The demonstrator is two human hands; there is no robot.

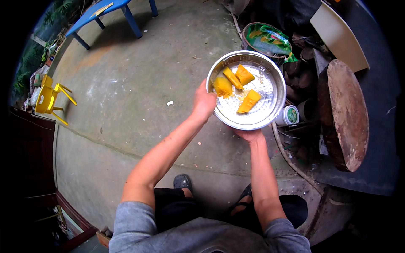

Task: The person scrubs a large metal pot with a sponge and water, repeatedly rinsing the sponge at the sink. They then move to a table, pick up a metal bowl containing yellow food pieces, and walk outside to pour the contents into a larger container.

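Note:
A round metal steamer pan (270, 110) with a perforated base is held out in front of me, above the concrete floor. Several orange-yellow chunks that look like pumpkin (249, 101) lie in it, most of them toward its left side. My left hand (204, 100) grips the pan's left rim, fingers closed round the edge. Under the near side, my right hand (249, 134) supports the pan from below; its fingers are hidden beneath the metal, so how they are bent does not show.
A blue table (103, 12) stands far left, a yellow chair (49, 99) at the left. To the right are a lined basket (266, 40), a white tub (289, 115), a thick round wooden block (346, 116) and a cream board (339, 36). A hose (291, 162) runs along the floor there.

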